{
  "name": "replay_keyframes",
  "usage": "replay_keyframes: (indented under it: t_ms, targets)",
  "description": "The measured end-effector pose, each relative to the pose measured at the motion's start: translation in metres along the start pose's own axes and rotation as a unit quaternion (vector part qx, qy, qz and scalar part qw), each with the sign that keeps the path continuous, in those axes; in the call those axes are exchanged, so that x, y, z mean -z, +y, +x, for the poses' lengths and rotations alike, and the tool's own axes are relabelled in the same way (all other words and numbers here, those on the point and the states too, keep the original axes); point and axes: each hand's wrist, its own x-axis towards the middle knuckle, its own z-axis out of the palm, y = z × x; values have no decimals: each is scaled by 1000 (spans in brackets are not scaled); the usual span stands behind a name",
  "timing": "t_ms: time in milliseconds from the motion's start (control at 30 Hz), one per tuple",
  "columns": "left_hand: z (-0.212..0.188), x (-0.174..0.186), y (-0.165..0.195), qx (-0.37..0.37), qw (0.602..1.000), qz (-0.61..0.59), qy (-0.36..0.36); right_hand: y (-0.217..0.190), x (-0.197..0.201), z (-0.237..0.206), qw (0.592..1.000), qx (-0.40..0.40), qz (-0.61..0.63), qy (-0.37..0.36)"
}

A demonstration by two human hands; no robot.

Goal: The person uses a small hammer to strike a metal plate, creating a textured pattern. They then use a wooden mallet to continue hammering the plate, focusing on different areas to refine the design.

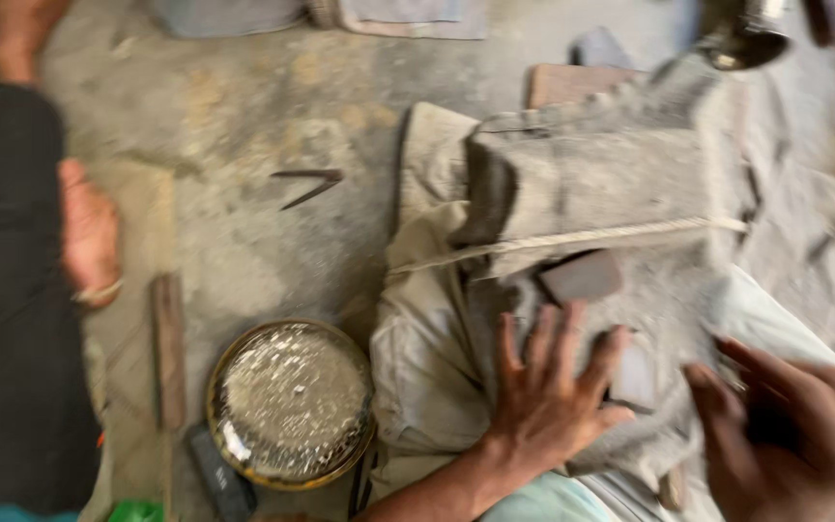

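Observation:
The picture is blurred by motion. My left hand [548, 387] lies flat with its fingers spread on a grey, sand-covered cloth [417, 367]. Just above its fingertips sits a small flat rectangular block [582, 275]. My right hand [785, 435] is at the lower right with its fingers curled around a dark patch; whether it holds anything cannot be told. Behind both hands stands a large grey sand-caked block [611, 174], with a thin pale cord or stick [572, 237] lying across its front.
A round metal dish [290, 401] of whitish powder sits on the floor left of the cloth, beside a wooden stick [168, 348]. A dark V-shaped metal tool [306, 184] lies further back. Another person's foot [89, 237] and dark trouser leg [12, 290] fill the left. A metal vessel [741, 34] is at top right.

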Motion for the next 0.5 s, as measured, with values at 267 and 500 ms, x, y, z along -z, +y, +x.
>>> replay_keyframes:
  t_ms: [267, 500]
  targets:
    - [-2, 30, -14, -6, 999, -44, 30, 99, -39, -19, 985, -87, 50, -142]
    - [-59, 118, -181, 434, 847, -109, 288, 95, -76, -36, 972, -106, 62, -202]
